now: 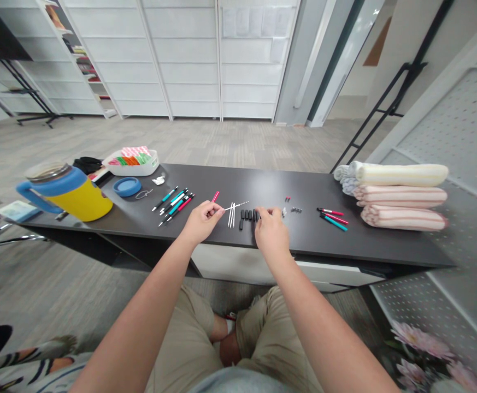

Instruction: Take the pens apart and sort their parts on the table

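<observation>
My left hand is closed in a pinch on a pink pen barrel that points up and away over the dark table. A thin white refill seems to stick out to the right from the same pinch. My right hand rests on the table with its fingers curled at a row of small black pen parts; whether it holds one is hidden. Two white refills lie between my hands. Several whole teal and pink pens lie to the left.
A yellow jug with a blue lid, a blue round lid and a white tray of coloured items stand at the left. A few pens and stacked rolled towels lie at the right. Small parts sit mid-table.
</observation>
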Tool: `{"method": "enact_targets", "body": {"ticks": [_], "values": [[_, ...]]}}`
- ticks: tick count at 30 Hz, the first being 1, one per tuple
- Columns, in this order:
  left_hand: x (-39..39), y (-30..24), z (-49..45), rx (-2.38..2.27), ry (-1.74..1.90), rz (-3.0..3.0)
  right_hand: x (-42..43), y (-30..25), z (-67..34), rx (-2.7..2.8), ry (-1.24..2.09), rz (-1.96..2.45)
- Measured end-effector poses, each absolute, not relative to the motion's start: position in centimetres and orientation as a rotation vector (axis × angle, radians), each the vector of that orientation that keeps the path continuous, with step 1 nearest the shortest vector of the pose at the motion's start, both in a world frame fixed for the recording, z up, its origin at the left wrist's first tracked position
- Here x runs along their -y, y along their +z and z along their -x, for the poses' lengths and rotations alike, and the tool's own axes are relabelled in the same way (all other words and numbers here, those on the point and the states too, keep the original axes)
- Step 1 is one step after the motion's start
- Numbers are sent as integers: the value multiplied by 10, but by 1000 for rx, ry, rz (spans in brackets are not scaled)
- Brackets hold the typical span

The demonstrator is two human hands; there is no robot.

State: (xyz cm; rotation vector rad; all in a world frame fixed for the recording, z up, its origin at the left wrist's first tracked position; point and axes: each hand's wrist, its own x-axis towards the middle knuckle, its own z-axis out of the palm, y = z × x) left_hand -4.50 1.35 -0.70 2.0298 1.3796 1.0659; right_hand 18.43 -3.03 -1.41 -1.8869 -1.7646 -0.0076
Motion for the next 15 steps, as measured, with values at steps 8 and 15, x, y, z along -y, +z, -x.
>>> {"method": "enact_targets", "body": {"ticks": [8,15], "values": [[-14,-7,45,-1378,1064,-2030,32,-6,-182,1926,-11,2075],[-14,-7,45,-1371,1066,-2029,31,-9,-182,1890,-12,2047]]}}
